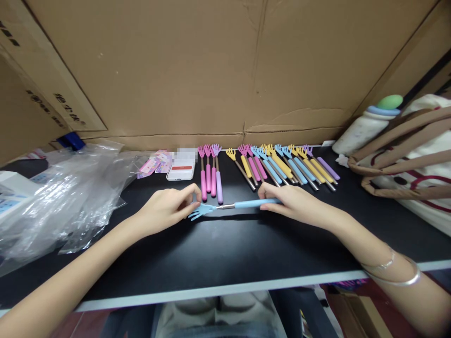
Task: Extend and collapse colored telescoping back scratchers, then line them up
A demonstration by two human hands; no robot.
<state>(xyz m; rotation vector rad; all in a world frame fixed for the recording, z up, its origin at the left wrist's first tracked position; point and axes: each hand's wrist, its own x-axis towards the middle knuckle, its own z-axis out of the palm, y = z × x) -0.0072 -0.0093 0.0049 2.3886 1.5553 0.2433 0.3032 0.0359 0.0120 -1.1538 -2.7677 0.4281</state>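
Note:
A light blue back scratcher [246,203] with a metal shaft lies level across the space between my hands, just above the black table. My right hand [291,202] is closed round its blue handle. At the other end, my left hand [172,206] pinches at the edge of the hand-shaped blue claw [203,211], its thumb and forefinger bent together. Behind it, several pink back scratchers [208,176] and a purple back scratcher [219,178] lie in a row. Further right, several yellow, pink, blue and purple back scratchers [282,169] lie slanted side by side.
Clear plastic bags [88,202] are heaped on the left. A phone [181,169] lies beside some pink printed cards [155,163] at the back. A white bottle [364,131] and a cloth bag [416,173] stand at the right. A cardboard wall [197,70] closes off the back.

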